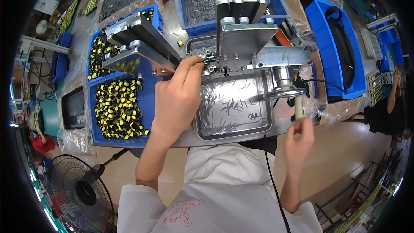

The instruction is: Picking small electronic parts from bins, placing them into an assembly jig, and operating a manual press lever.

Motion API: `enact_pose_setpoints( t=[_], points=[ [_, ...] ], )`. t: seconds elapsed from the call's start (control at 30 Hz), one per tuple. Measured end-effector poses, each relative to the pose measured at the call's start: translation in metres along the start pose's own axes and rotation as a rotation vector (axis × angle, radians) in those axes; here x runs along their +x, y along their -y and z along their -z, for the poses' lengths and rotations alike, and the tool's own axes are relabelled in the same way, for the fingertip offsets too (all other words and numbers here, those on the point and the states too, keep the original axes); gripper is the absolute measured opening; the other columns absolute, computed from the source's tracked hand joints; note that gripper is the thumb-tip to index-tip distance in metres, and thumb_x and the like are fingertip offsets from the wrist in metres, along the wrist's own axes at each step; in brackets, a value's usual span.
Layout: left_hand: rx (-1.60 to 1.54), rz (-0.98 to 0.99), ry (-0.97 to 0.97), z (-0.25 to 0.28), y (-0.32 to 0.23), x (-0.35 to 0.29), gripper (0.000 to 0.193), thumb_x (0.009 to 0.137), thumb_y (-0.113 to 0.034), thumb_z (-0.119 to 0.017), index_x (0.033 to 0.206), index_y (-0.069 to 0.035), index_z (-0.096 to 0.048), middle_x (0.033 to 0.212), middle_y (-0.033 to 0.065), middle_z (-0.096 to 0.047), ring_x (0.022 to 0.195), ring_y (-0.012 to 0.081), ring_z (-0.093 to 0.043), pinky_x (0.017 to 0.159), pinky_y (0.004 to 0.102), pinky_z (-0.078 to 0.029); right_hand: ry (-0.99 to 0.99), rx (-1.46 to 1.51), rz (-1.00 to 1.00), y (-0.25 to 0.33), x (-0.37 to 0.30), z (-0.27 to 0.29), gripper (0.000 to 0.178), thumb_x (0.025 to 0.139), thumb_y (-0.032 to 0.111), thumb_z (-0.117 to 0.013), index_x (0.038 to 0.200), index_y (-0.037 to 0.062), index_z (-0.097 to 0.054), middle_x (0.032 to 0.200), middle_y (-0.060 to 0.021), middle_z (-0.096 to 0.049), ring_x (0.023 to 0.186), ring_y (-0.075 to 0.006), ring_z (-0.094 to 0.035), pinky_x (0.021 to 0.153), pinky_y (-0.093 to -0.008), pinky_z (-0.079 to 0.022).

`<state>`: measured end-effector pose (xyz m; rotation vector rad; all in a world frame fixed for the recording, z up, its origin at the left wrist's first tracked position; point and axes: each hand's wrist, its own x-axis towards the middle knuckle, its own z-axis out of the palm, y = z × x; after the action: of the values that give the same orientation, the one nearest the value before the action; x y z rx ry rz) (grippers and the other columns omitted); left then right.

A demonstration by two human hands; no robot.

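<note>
My left hand (179,95) reaches into the middle of a metal bench jig (224,67), its fingertips pressed together at the small bolted clamp area. Whatever those fingers pinch is hidden behind them. At the right, my right hand (299,136) is closed round the lower end of a pale green crank handle (299,108), beside the jig's round metal handwheel (284,91). Under the jig, a steel tray (269,125) holds loose dark strips (233,104). Left of my left hand, a blue bin (148,103) holds many small black parts with yellow bands (117,108).
Slanted metal chutes (151,39) rise above the jig. Behind it stands a blue bin (185,0) full of dark strips. Another blue bin (317,26) at the right holds a black bag (343,45). A floor fan (84,192) stands at the lower left. Other people work farther off.
</note>
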<state>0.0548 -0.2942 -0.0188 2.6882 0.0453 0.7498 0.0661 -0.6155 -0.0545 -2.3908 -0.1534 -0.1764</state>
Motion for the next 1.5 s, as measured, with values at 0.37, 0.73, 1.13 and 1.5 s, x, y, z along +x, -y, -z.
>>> enact_pose_setpoints(
  t=[0.37, 0.73, 1.13, 1.5],
  points=[
    [0.018, -0.095, -0.044, -0.003, 0.006, -0.001, 0.020, 0.086, 0.005, -0.072, 0.106, 0.003, -0.072, 0.115, 0.0077, -0.075, 0.068, 0.0258, -0.074, 0.056, 0.0350, -0.057, 0.069, 0.074, 0.098, -0.003, 0.004, 0.001, 0.013, 0.089, -0.001, -0.073, 0.088, -0.0002, -0.060, 0.085, -0.0115, -0.056, 0.072, -0.0252, -0.062, 0.066, -0.0375, -0.050],
    [0.014, -0.106, -0.051, -0.004, 0.007, -0.001, 0.020, 0.085, 0.006, -0.072, 0.105, 0.003, -0.072, 0.114, 0.0078, -0.075, 0.069, 0.0248, -0.074, 0.057, 0.0341, -0.057, 0.021, 0.154, 0.017, -0.012, 0.003, 0.000, 0.011, 0.094, 0.000, -0.071, 0.087, -0.0007, -0.063, 0.084, -0.0087, -0.057, 0.069, -0.0205, -0.055, 0.064, -0.0308, -0.042],
    [-0.002, -0.123, -0.064, -0.006, 0.008, 0.002, 0.020, 0.084, 0.007, -0.073, 0.104, 0.003, -0.072, 0.113, 0.0084, -0.075, 0.070, 0.0252, -0.074, 0.056, 0.0346, -0.057, 0.128, 0.082, 0.058, -0.031, 0.002, -0.015, 0.012, 0.091, 0.001, -0.075, 0.087, -0.0025, -0.065, 0.084, -0.0097, -0.060, 0.065, -0.0201, -0.058, 0.059, -0.0343, -0.047],
    [0.010, -0.115, -0.055, -0.005, 0.006, 0.000, 0.020, 0.084, 0.008, -0.072, 0.104, 0.003, -0.072, 0.110, 0.0077, -0.075, 0.068, 0.0244, -0.073, 0.055, 0.0346, -0.055, 0.194, 0.135, -0.050, -0.018, -0.004, -0.019, 0.013, 0.093, 0.002, -0.073, 0.086, -0.0021, -0.063, 0.083, -0.0100, -0.060, 0.071, -0.0193, -0.060, 0.064, -0.0321, -0.046]
  ],
)
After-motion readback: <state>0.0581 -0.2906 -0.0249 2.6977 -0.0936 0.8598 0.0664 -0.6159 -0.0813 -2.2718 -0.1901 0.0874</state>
